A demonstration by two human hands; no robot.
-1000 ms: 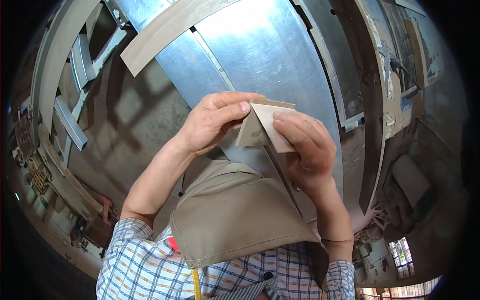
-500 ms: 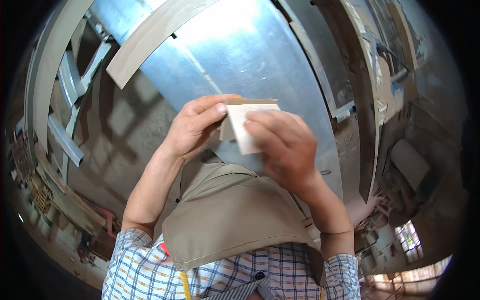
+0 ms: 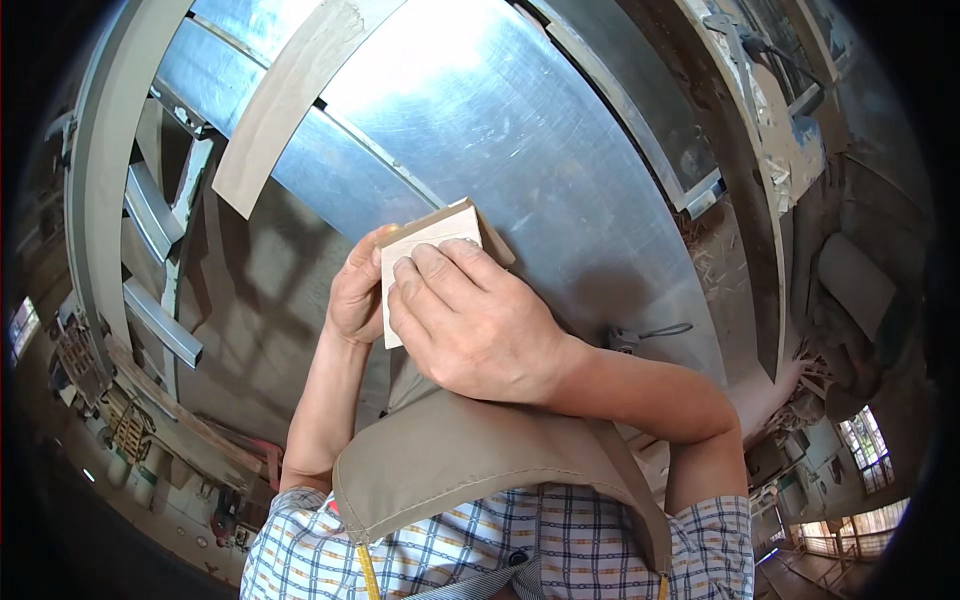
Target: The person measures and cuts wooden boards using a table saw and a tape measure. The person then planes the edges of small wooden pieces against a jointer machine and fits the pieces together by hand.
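Note:
Both hands are together over the near edge of a shiny metal table [image 3: 530, 140]. Between them is a small, pale, flat rectangular piece [image 3: 455, 226] with a brown strip along its top edge. A brown part sticks out behind it on the right; its exact kind is unclear. My left hand [image 3: 354, 295] grips the left side of the piece, with most of its fingers hidden behind. My right hand [image 3: 485, 325] lies across the pale face, fingers bent and pressed on it. The palm side of the right hand does not show.
A long curved wooden board [image 3: 290, 95] crosses the table's far left. Nearer, a small dark object with a strap loop [image 3: 622, 338] lies on the metal right of my hands. Metal profiles [image 3: 160, 320] stick out at left; a dark curved beam [image 3: 745, 180] runs along the right.
My right hand has moved left and across the pale piece, its forearm now lying more sideways. The piece has tilted and shifted left with my left hand. The small dark looped object has come into view.

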